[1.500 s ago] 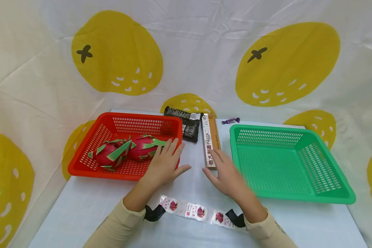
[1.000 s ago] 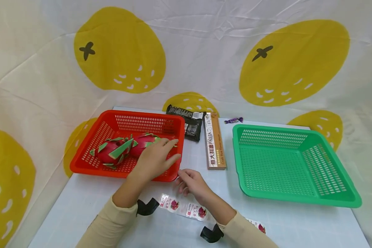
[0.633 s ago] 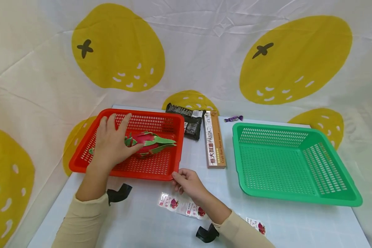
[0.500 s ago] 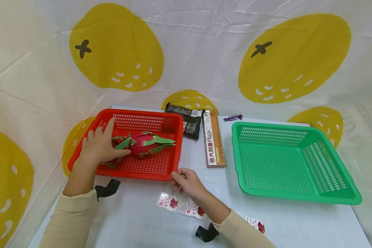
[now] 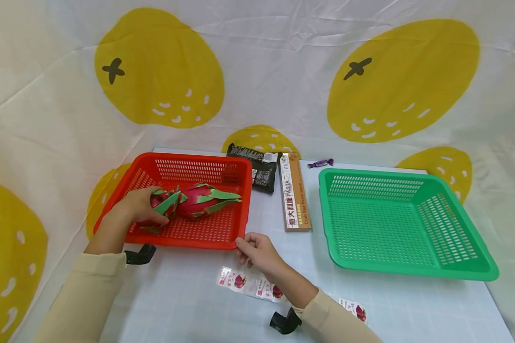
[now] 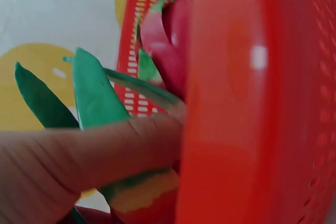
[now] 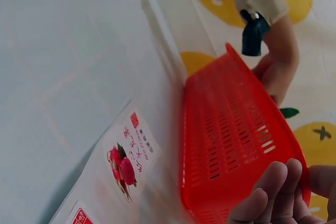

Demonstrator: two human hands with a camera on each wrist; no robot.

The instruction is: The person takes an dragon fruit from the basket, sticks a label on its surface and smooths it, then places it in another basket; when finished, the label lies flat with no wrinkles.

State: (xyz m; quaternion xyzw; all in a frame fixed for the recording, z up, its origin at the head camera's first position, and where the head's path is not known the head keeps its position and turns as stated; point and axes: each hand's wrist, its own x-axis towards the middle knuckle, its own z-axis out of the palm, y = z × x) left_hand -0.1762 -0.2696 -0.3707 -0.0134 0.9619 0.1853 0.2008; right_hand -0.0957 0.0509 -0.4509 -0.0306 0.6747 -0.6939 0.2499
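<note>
In the head view two pink dragon fruits with green scales lie in the red basket (image 5: 214, 233). My left hand (image 5: 139, 206) reaches over the basket's left end and grips the left dragon fruit (image 5: 165, 202), its fingers curled round the far side and partly hidden. The left wrist view shows the thumb (image 6: 121, 150) across that fruit's green scales. Beside it lies the right dragon fruit (image 5: 201, 200), untouched. My right hand (image 5: 257, 250) pinches the basket's near right corner, thumb on top of the rim and fingers below, as the right wrist view also shows.
A green basket (image 5: 382, 233) stands at the right. Between the baskets are a black packet (image 5: 263, 174), a pasta box (image 5: 293, 195) and a purple wrapped candy (image 5: 320, 163). A strip of dragon fruit stickers (image 5: 249, 284) lies in front, partly under the right forearm.
My left hand has swung left from the right dragon fruit and closed on the left one. My right hand has moved from beside the pasta box to the red basket's near corner.
</note>
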